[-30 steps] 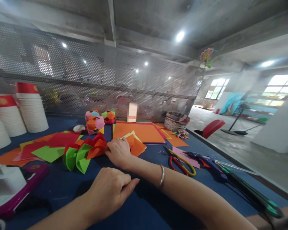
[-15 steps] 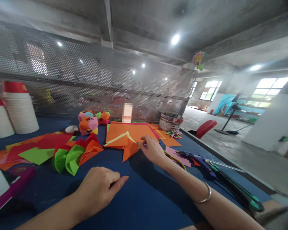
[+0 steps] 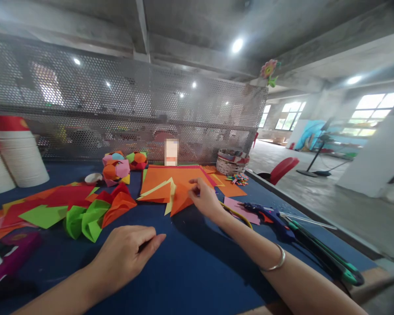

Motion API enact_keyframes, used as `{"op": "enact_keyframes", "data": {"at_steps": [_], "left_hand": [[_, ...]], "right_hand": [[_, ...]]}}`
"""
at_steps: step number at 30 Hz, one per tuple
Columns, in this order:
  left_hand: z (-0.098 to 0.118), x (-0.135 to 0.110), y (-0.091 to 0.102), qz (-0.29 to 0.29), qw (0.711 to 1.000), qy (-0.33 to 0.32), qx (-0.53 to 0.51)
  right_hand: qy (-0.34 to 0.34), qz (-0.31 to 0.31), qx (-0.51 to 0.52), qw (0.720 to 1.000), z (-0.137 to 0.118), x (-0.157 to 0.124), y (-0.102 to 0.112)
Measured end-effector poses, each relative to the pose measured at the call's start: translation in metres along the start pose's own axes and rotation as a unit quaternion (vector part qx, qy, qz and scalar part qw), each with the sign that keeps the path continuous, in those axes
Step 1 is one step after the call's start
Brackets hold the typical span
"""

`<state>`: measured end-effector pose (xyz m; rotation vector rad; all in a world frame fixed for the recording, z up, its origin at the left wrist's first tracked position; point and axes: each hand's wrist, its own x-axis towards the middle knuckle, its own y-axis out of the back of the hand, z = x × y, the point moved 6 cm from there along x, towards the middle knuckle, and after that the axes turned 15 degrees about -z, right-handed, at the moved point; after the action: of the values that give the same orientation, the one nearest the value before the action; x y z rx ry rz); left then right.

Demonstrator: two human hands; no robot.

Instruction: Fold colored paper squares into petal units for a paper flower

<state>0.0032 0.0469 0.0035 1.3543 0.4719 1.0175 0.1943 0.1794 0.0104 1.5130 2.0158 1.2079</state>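
Note:
My right hand (image 3: 205, 199) reaches across the blue tabletop (image 3: 197, 271) and pinches the edge of a folded orange paper triangle (image 3: 179, 202). This triangle lies with other folded orange and yellow pieces (image 3: 157, 192) in front of a stack of flat orange sheets (image 3: 184, 174). My left hand (image 3: 124, 253) rests on the table nearer to me, fingers loosely curled, with nothing visible in them. Left of it sits a cluster of folded green, red and orange paper shapes (image 3: 92, 214). A bangle circles my right wrist.
Loose coloured sheets (image 3: 42, 205) and stacked paper cups (image 3: 18, 153) stand at the left. Paper balls (image 3: 116, 168) and a woven basket (image 3: 232, 162) sit by the perforated metal screen (image 3: 118, 109). A blue glue gun (image 3: 269, 213), pink sheet (image 3: 239, 204) and green-handled tool (image 3: 331, 262) lie at the right.
My right hand has left the green and red folded shapes and moved right to the orange folded triangles, taking hold of one. My left hand has stayed put.

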Motion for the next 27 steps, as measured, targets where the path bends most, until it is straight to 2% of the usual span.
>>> {"op": "enact_keyframes", "data": {"at_steps": [5,9,11,15,18,21,24,27], "left_hand": [[0.000,-0.001,0.011,0.040,0.999,0.006,-0.021],[-0.002,-0.007,0.025,0.142,0.989,0.034,-0.021],[-0.002,-0.009,0.029,0.174,0.984,0.036,-0.017],[0.000,-0.007,0.024,0.161,0.987,0.005,-0.016],[-0.003,-0.005,0.019,0.154,0.987,-0.014,-0.031],[-0.008,-0.003,0.017,0.152,0.987,-0.018,-0.046],[-0.010,-0.002,0.019,0.141,0.988,-0.026,-0.051],[-0.012,-0.001,0.018,0.115,0.991,-0.024,-0.062]], "right_hand": [[0.073,0.069,-0.027,0.995,-0.023,-0.012,0.018],[0.170,0.058,-0.054,0.982,-0.056,-0.034,0.008],[0.226,0.035,-0.063,0.971,-0.072,-0.047,-0.003],[0.314,-0.007,-0.069,0.947,-0.094,-0.070,-0.021],[0.360,-0.032,-0.060,0.931,-0.102,-0.079,-0.027],[0.374,-0.075,-0.020,0.924,-0.103,-0.079,-0.027],[0.337,-0.111,0.013,0.935,-0.096,-0.071,-0.025],[0.308,-0.119,0.007,0.944,-0.087,-0.063,-0.023]]}}
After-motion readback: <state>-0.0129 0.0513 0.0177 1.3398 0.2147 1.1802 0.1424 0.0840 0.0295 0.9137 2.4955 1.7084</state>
